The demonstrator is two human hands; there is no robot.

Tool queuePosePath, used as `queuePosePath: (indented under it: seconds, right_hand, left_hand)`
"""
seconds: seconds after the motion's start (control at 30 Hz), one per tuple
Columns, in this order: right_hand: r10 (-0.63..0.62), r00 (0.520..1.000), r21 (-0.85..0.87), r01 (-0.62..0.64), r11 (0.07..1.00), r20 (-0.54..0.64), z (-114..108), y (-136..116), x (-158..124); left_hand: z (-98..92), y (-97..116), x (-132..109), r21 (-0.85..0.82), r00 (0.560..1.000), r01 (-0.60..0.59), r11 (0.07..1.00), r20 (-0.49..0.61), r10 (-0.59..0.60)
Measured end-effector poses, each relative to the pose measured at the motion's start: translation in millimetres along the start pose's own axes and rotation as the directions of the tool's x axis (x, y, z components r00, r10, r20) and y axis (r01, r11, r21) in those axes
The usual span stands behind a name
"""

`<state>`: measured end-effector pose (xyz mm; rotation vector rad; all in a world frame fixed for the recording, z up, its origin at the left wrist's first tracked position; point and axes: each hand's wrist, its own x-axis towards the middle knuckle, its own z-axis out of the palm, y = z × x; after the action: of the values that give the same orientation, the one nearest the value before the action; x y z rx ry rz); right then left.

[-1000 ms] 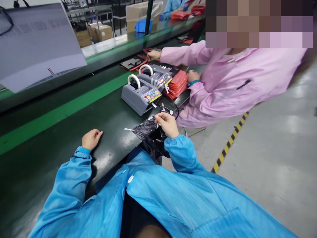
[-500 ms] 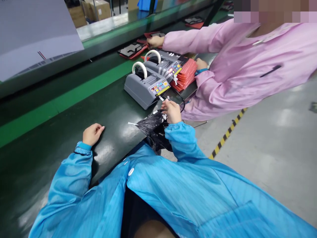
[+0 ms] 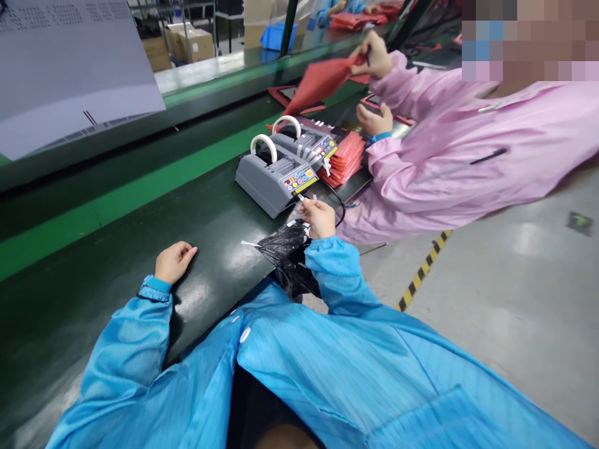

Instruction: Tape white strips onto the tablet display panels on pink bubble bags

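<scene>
My left hand (image 3: 174, 262) rests on the dark green table (image 3: 140, 231) with its fingers curled in and nothing seen in it. At the front of the nearer grey tape dispenser (image 3: 262, 187), my right hand (image 3: 320, 218) pinches a short white strip of tape (image 3: 301, 197) between thumb and fingertips. Under that hand lies a bundle of thin black cables (image 3: 281, 243) with white ends, partly hanging over the table edge. White tape rolls stand upright in the nearer dispenser and in a second tape dispenser (image 3: 306, 142) behind it.
To the right, a co-worker in a pink coat (image 3: 430, 168) raises a red bag (image 3: 322, 81) in one hand. A stack of red bubble bags (image 3: 344, 161) lies beside the dispensers. A white panel (image 3: 75, 75) stands at the left back.
The co-worker has lifted a red bag from the table, and their other hand has left the stack. My right hand now grips the tape at the dispenser; my left hand stays put.
</scene>
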<state>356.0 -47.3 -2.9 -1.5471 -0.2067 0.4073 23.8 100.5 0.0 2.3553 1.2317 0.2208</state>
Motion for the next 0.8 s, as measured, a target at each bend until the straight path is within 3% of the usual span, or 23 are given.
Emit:
queuePosePath:
  seconds: [0.23,0.47,0.8]
  right_hand:
    - [-0.058,0.998,-0.018,0.058,0.998,-0.006,2.1,5.9,0.8]
    - [-0.332,0.939,-0.062,0.328,0.943,-0.09,-8.1,5.4,-6.5]
    - [-0.251,0.961,0.12,0.265,0.957,-0.12,-11.1,7.8,-16.8]
  left_hand:
    - [1.5,-3.3,0.6,0.008,1.0,-0.014,1.0,-0.006,0.014]
    - [0.9,-4.0,0.6,0.037,0.999,-0.034,0.999,-0.001,0.034]
    - [2.5,-4.6,0.4,0.049,0.999,-0.035,0.998,0.003,0.035]
